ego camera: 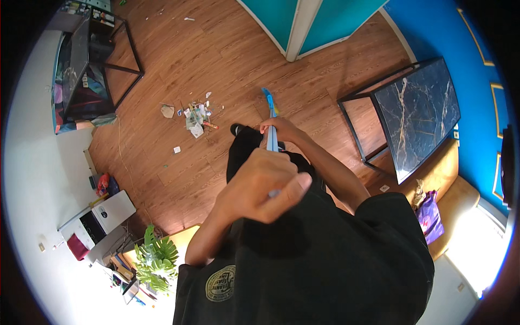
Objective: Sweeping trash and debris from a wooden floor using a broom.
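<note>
My left hand [264, 178] is wrapped around the top of a long pale-blue handle, close under the camera. Lower down, my right hand [282, 129] grips the same shaft, which belongs to what looks like a broom [268, 97]. Its narrow bright-blue end reaches toward the floor ahead of my feet, with a bit of yellow beside it; the bristles cannot be made out clearly. A heap of litter [197, 118], with paper scraps and plastic bits, lies on the wooden floor left of the broom. Beside the heap rests a flat beige piece [167, 111].
A marble-topped table [418, 118] with a black frame stands right, near a tan sofa [467, 195]. Another black-framed table [130, 73] is at upper left. A teal wall corner [290, 53] juts in ahead. A white water dispenser [109, 211] and a leafy plant [156, 256] stand left.
</note>
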